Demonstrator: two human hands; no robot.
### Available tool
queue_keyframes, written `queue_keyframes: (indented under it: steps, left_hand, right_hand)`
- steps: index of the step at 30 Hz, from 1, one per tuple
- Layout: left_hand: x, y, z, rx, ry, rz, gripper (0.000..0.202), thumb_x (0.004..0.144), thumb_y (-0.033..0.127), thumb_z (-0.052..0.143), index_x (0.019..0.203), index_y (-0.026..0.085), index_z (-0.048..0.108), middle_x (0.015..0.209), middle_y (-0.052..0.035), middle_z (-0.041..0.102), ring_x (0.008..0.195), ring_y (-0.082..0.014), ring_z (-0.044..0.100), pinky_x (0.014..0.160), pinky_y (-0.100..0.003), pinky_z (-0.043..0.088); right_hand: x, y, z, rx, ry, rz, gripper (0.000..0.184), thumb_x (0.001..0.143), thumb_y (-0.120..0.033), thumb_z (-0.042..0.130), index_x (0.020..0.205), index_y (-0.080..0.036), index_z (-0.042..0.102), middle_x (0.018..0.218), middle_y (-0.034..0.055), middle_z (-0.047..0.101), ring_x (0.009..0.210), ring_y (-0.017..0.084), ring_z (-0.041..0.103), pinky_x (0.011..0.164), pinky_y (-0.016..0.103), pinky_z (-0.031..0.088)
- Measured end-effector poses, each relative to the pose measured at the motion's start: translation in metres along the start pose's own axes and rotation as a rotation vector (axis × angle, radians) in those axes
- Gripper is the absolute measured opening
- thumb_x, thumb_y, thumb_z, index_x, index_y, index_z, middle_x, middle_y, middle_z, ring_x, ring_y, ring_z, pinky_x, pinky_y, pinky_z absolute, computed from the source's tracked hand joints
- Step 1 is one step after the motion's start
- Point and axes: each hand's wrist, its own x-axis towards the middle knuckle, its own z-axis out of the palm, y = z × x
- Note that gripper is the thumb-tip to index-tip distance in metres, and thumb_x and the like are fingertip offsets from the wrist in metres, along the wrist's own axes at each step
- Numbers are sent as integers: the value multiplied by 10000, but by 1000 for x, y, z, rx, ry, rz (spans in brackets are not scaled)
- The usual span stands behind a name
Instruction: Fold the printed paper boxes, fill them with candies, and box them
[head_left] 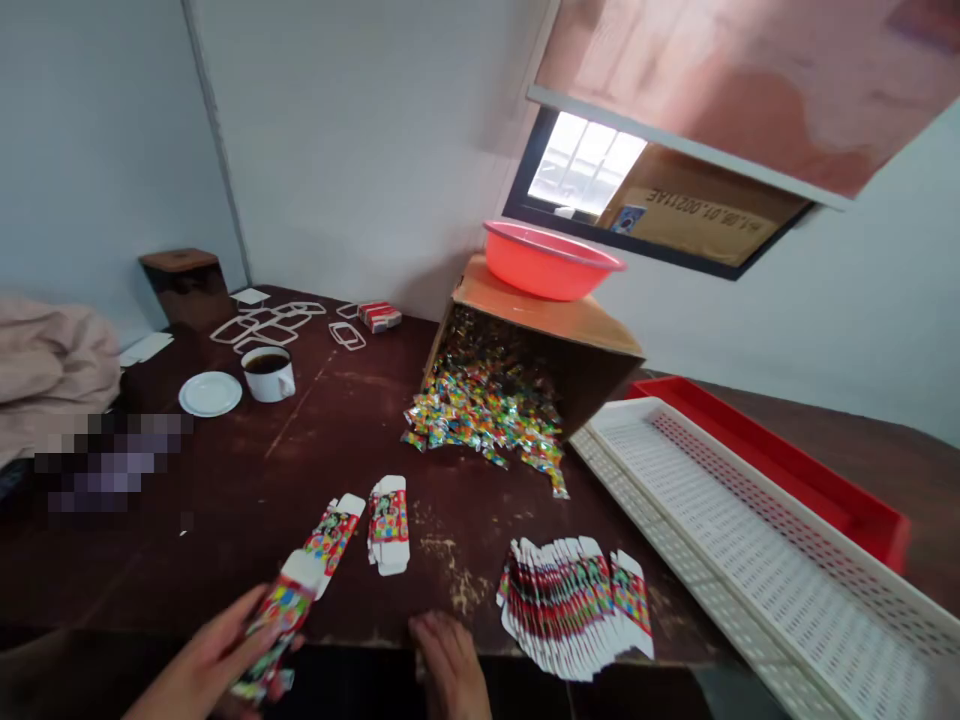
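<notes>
In my left hand [217, 650] at the lower left is a colourful flat candy carton [281, 615], with white flaps at its upper end; whether more than one is held I cannot tell. Its tip overlaps more patterned cartons [334, 540] on the table. A small stack of flat cartons [388, 525] lies a little to the right. My right hand [450, 660] rests at the table's front edge, fingers together and curled; what they hold, if anything, is hidden. Right of it lies a fanned row of flat cartons [559, 605], with another carton [630, 600] at its end.
A tipped cardboard box [555, 310] spills wrapped candies [480, 410] onto the table. A pink basin [551, 262] sits on it. White [772, 560] and red [795, 470] trays stand right. Left are a coffee mug [268, 375], a saucer [210, 394] and rubber-band-like loops [274, 322].
</notes>
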Motion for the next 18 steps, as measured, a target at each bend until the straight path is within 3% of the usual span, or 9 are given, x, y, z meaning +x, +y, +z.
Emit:
queue_keyframes:
  steps: [2,4,5,7,10,14,18]
  left_hand:
    - [6,10,34,-35,-47,75,582,690,539,795,1167,232,661,1009,-95,786,832,-283,733,476,-275,572]
    - [11,14,64,-51,-180,75,575,717,497,795,1195,218,639,991,-88,773,814,-264,715,505,-285,581]
    - [13,14,76,-43,-245,79,573,717,476,804,1201,219,634,976,-73,765,797,-251,706,519,-288,584]
    - [16,11,88,-5,-336,100,555,725,457,805,1199,220,637,915,-46,752,740,-229,685,520,-290,581]
    - [19,6,88,37,-348,146,528,741,450,793,1194,222,648,910,-38,741,745,-230,673,531,-291,579]
    - [19,4,77,59,-327,128,572,735,447,798,1237,229,632,850,-30,729,756,-243,672,533,-294,577]
    - [14,-1,76,61,-322,105,543,705,504,803,1145,206,690,805,-31,732,717,-231,653,515,-283,568]
  right_hand:
    - [2,-31,-12,165,53,102,263,980,-346,433,1164,-272,604,998,81,704,916,226,683,812,335,552]
    - [19,-68,-31,361,81,178,225,1001,-362,408,1097,-243,573,940,65,674,836,194,655,762,302,541]
    - [32,-84,-41,414,27,156,202,998,-356,428,1064,-235,575,936,58,665,843,189,641,768,300,529]
    - [60,-106,-59,300,24,53,139,971,-297,495,995,-215,604,979,57,644,927,193,592,855,326,480]
    - [85,-113,-74,18,10,-24,64,909,-253,606,913,-197,638,1008,55,613,1012,210,517,942,382,400]
    - [81,-106,-59,-35,-189,-149,128,926,-290,604,1023,-250,678,1226,49,551,1168,214,469,1033,409,344]
    - [62,-100,-30,258,36,24,234,951,-169,495,1043,-235,700,1144,62,544,1076,170,540,953,313,442]
